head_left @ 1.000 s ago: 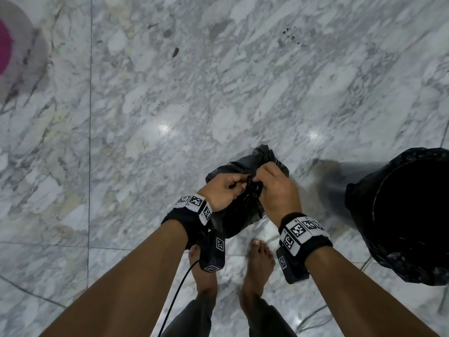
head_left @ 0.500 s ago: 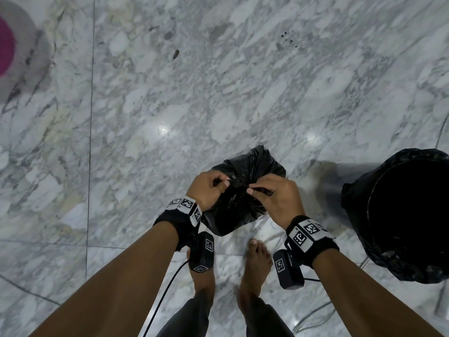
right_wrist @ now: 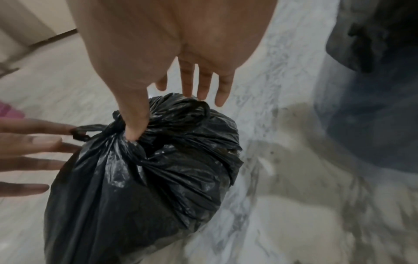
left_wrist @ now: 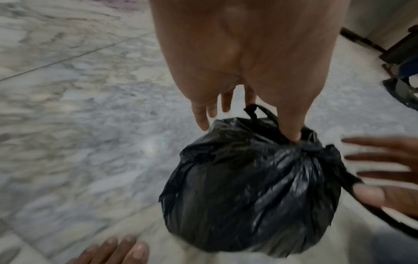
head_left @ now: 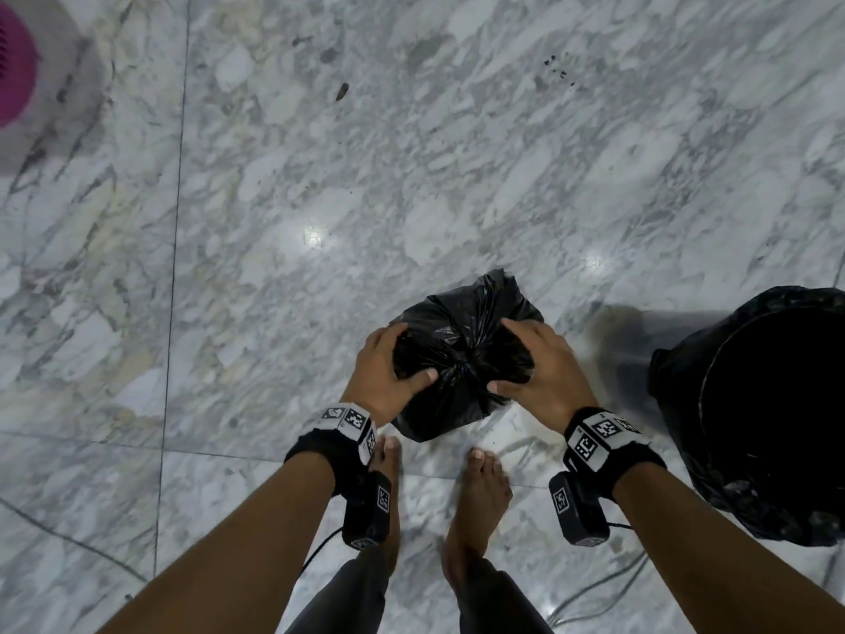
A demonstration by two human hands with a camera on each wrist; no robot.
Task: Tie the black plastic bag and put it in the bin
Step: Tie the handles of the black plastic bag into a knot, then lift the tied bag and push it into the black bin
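The black plastic bag (head_left: 462, 354) stands on the marble floor just ahead of my bare feet, its top gathered into a knot with short loose ends (right_wrist: 86, 132). My left hand (head_left: 384, 368) lies against the bag's left side, fingers spread and straight (left_wrist: 203, 114), thumb touching the top near the knot. My right hand (head_left: 544, 363) lies against the right side in the same way, thumb tip (right_wrist: 135, 132) pressed beside the knot. Neither hand grips the plastic. To the right stands the bin (head_left: 777, 404), lined with a black bag and with an open mouth.
My feet (head_left: 480, 487) stand close behind the bag. A pink and grey round object (head_left: 18, 70) sits at the far left. Cables (head_left: 590, 592) trail on the floor by my right leg. Dark furniture legs (left_wrist: 400, 46) show beyond the bag in the left wrist view.
Both hands have let go of the bag's ends at the knot and moved apart onto the bag's sides with fingers spread. The knot now sits closed on top.
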